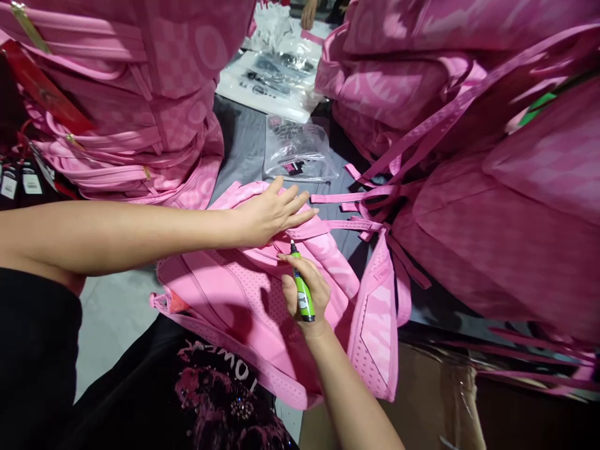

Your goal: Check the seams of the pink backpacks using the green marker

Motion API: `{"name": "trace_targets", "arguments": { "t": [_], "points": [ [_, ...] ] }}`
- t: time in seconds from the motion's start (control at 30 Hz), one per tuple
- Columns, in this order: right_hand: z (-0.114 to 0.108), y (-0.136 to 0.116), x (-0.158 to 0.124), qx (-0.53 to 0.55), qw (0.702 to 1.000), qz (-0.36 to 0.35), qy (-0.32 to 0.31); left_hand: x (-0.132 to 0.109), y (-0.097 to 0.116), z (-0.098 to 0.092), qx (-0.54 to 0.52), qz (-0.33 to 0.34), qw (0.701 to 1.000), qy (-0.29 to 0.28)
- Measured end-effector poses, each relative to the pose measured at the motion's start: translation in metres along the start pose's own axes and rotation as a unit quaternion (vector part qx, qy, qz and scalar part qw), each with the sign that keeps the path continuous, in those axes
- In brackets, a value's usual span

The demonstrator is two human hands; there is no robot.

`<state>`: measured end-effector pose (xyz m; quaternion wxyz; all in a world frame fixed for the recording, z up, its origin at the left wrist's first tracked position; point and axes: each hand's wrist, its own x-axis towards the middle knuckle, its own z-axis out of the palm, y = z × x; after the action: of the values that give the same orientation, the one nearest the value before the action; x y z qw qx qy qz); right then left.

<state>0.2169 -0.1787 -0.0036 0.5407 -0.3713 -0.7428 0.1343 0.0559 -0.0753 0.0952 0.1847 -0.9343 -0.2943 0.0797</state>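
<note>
A pink backpack (234, 294) lies back-side up on the grey table in front of me, its padded straps (375, 325) spread to the right. My left hand (274, 212) rests flat on the top of the backpack with fingers stretched out. My right hand (304, 290) is closed around a green marker (301, 287), tip pointing up toward the bag's top seam just below my left hand.
Tall piles of pink backpacks stand at the left (135, 94) and right (469, 156). Clear plastic bags (297, 150) and white sheets (272, 75) lie on the grey table (244, 144) beyond. Another person's hand (309, 12) shows at the far edge. A cardboard box (431, 394) sits lower right.
</note>
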Motion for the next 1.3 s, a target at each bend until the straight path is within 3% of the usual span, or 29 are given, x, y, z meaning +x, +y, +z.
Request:
{"name": "trace_targets", "arguments": {
  "t": [0.13, 0.23, 0.3, 0.4, 0.5, 0.6, 0.7, 0.87, 1.13, 1.3],
  "points": [
    [-0.008, 0.012, 0.0, -0.046, 0.999, 0.022, 0.018, 0.0, 0.0, 0.0, -0.019, -0.027, 0.999, -0.005],
    [-0.015, 0.02, 0.006, -0.143, 0.988, 0.009, 0.053, -0.001, 0.002, 0.0, -0.053, -0.083, 0.995, -0.021],
    [-0.017, 0.022, 0.018, -0.232, 0.972, 0.002, 0.043, -0.001, 0.004, -0.001, -0.078, -0.108, 0.991, -0.033],
    [-0.008, 0.023, 0.043, -0.336, 0.938, 0.066, -0.047, 0.001, 0.007, -0.002, -0.101, -0.124, 0.986, -0.04],
    [0.01, 0.023, 0.065, -0.362, 0.906, 0.153, -0.156, 0.005, 0.006, 0.0, -0.102, -0.134, 0.985, -0.032],
    [0.024, 0.023, 0.075, -0.372, 0.886, 0.191, -0.202, 0.009, 0.001, 0.002, -0.098, -0.132, 0.984, -0.065],
    [0.024, 0.024, 0.075, -0.358, 0.89, 0.192, -0.208, 0.009, -0.006, -0.001, -0.102, -0.141, 0.98, -0.099],
    [0.019, 0.026, 0.072, -0.346, 0.901, 0.185, -0.187, 0.005, -0.01, -0.003, -0.108, -0.165, 0.977, -0.085],
    [0.028, 0.028, 0.074, -0.365, 0.891, 0.193, -0.189, 0.006, -0.006, -0.001, -0.092, -0.158, 0.979, -0.091],
    [-0.001, 0.022, 0.069, -0.358, 0.91, 0.133, -0.162, 0.001, -0.004, -0.002, -0.085, -0.17, 0.98, -0.064]
  ]
}}
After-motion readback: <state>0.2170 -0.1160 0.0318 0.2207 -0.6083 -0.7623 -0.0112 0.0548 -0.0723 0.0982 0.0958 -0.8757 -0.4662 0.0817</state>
